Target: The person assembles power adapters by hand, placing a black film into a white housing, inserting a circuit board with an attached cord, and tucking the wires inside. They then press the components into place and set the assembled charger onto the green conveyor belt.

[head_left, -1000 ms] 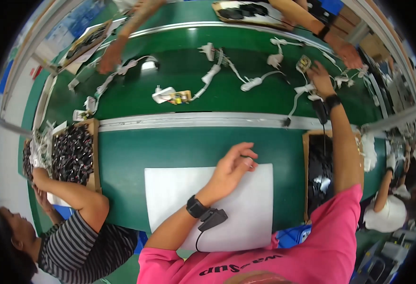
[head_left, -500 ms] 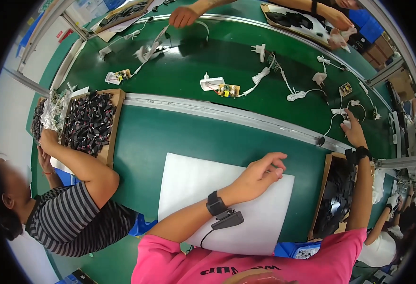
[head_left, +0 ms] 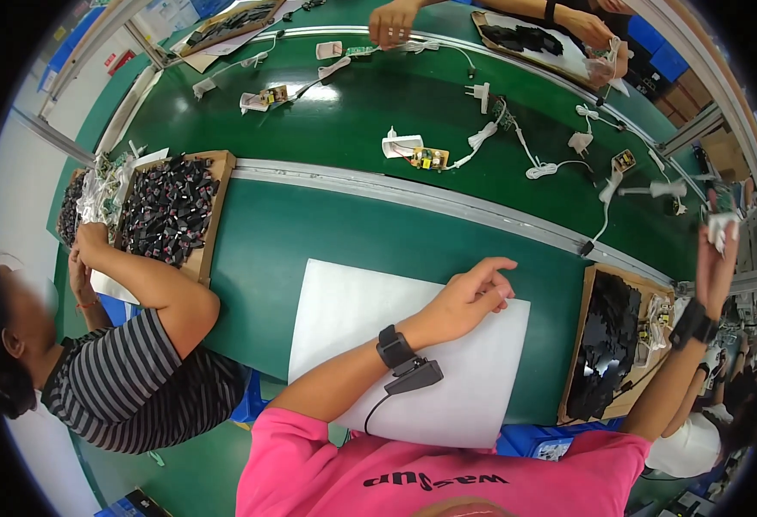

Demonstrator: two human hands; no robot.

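My left hand [head_left: 473,298] hovers over the white foam sheet [head_left: 413,353] on the green table. Its index finger is stretched, the others loosely bent, and nothing is in it. At the far right, my right hand [head_left: 716,269] is raised, closed on a white charger housing [head_left: 722,227]. A green circuit board [head_left: 723,202] shows just above the housing, partly blurred. Left of that hand, on the green belt, lie a white cable [head_left: 607,191] with a small circuit board [head_left: 624,161] and another white plug part [head_left: 667,189], smeared by motion.
A cardboard tray of black pieces [head_left: 602,345] stands at right. Several opened chargers with boards, like the white housing [head_left: 402,146], lie along the belt. At left a person in stripes [head_left: 128,370] works beside a box of black parts [head_left: 167,211]. Across the belt are other people's hands [head_left: 393,21].
My right hand has moved right and up from the belt, with the white charger housing in it. My left hand is nearly still. Belt pieces have shifted; the far hand moved right.
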